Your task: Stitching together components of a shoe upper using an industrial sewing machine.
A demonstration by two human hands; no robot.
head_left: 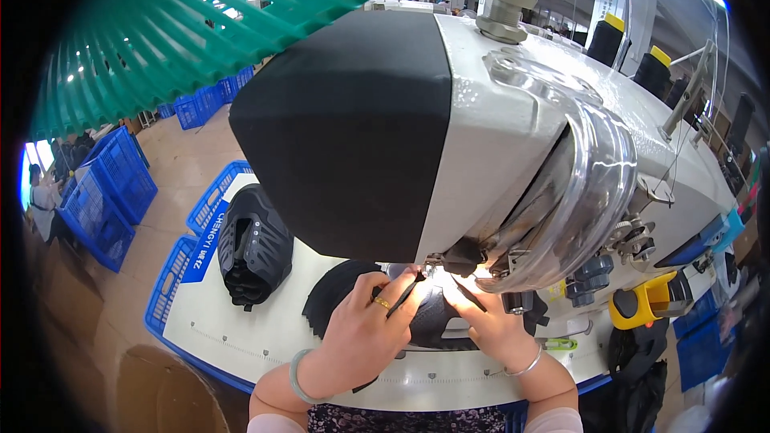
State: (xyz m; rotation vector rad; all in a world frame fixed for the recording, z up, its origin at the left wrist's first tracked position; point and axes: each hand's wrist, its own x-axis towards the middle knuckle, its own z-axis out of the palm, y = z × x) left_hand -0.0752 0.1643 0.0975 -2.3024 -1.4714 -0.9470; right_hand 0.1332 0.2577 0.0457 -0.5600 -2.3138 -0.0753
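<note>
A white and black industrial sewing machine [345, 136] fills the middle, its lit needle area [433, 266] low over the white table. Under the needle lies a black shoe upper [437, 317], partly covered by my hands. My left hand [365, 333], with a gold ring and a pale bangle, grips its left side, fingertips close to the presser foot. On the other side my right hand [497, 327] holds the upper, thumb and forefinger near the needle. Black layered material [327, 293] spreads beside my left hand. What lies beneath my fingertips is hidden.
Nested black shoe uppers [255, 244] lie at the left of the white table [216, 345]. Blue crates [96, 208] stand on the floor. A green slatted cover [184, 40] overhangs the upper left. Green-handled snips [559, 344] and a yellow holder [642, 301] are at right.
</note>
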